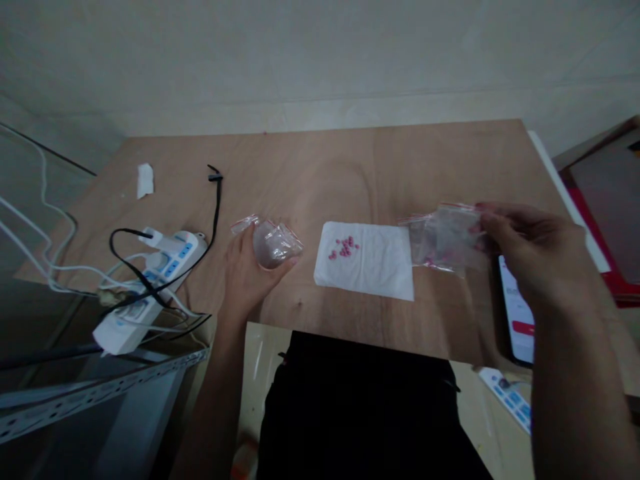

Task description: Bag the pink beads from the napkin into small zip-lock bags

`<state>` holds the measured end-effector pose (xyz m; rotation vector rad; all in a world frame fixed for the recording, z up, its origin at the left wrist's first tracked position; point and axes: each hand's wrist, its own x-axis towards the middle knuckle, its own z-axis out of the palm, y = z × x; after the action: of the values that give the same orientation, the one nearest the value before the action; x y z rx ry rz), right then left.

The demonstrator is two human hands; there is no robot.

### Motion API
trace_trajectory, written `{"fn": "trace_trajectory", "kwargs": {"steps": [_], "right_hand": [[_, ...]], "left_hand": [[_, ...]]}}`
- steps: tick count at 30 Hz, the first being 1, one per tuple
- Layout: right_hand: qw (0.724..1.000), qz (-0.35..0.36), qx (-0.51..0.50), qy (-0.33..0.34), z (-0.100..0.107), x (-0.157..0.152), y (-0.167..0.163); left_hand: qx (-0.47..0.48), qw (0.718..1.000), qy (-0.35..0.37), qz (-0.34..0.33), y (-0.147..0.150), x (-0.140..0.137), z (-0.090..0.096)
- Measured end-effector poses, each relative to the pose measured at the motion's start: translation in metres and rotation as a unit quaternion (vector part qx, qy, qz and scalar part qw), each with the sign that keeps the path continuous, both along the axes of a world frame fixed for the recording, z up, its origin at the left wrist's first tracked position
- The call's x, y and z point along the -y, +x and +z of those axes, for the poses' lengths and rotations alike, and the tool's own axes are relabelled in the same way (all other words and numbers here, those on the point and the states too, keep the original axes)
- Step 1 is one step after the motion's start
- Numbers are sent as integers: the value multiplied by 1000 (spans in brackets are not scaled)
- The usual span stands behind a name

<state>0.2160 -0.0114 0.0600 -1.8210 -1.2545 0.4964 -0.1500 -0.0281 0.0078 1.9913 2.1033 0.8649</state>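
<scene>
My left hand (253, 270) lies on the table, its thumb and fingers curved around a crinkled clear plastic zip bag (275, 243). How firmly it grips is hard to see. At the right, my right hand (530, 243) pinches a small clear zip bag (457, 230) by its edge, just above the tabletop. Another clear bag (424, 243) with a few pink bits inside lies under or beside it, overlapping the tissue's right edge. Between my hands, a white tissue (383, 260) lies flat. Several small pink beads (345, 247) are clustered on its left part.
A phone (517, 313) with its screen lit lies under my right wrist. At the left, a white power strip (173, 267) holds plugs and tangled cables. A black strap (217, 200) and a white paper scrap (145, 181) lie farther back on the wooden table (320, 173).
</scene>
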Motion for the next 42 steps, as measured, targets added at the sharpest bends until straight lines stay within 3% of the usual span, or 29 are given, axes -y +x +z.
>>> {"fn": "trace_trajectory", "kwargs": {"steps": [4,15,19,22,28,34,37,42], "right_hand": [[994,-33,73,-77,-12,-10,9],[972,-70,220,-44,-20,-15,15],[966,-95,238,-42,-20,-16,16],[968,-82,239,1,-16,-11,10],[981,62,162,91,-8,5,-31],[947,264,131,126,-25,4,-93],[932,325,123,107,-34,-6,-124],[883,421,208,13,-38,-26,-168]], "left_hand": [[-30,999,-37,25,2,-8,-6],[-44,998,32,-9,9,-11,-11],[-56,997,11,-44,17,-13,-12],[-56,997,13,-47,20,-14,-11],[-75,994,1,-79,18,-14,-10],[-78,993,-15,-83,16,-16,-15],[-78,992,2,-95,14,-16,-22],[-66,993,39,-95,11,-11,-34]]}}
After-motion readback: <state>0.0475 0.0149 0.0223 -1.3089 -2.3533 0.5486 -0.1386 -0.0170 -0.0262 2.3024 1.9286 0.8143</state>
